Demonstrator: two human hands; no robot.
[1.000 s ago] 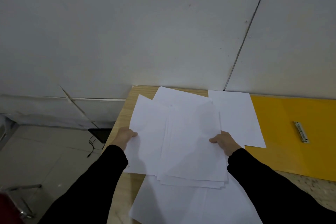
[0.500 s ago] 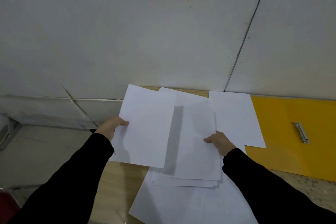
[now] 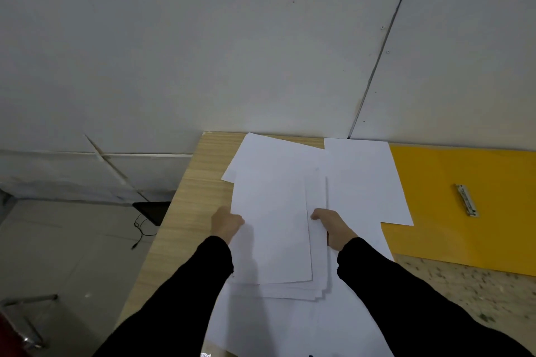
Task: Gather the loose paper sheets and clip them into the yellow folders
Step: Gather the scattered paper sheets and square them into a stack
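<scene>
A stack of white paper sheets [image 3: 275, 229] is held between both hands above the wooden table [image 3: 185, 211]. My left hand [image 3: 226, 224] grips the stack's left edge. My right hand [image 3: 330, 226] grips its right edge, thumb on top. Loose sheets lie flat on the table: one at the back [image 3: 272, 153], one to the right [image 3: 362, 180] overlapping the folder, one near me [image 3: 290, 327]. The open yellow folder [image 3: 464, 211] lies at the right with its metal clip [image 3: 467, 200] showing.
A grey wall rises right behind the table. The table's left edge drops to a tiled floor with a black box [image 3: 152, 211] and a cable [image 3: 139, 232]. A metal frame [image 3: 20, 319] stands at the lower left. The table's right front is speckled.
The sheet my left hand held out to the left has come right and now lies on top of the stack held by my right hand. Both hands are closer together.
</scene>
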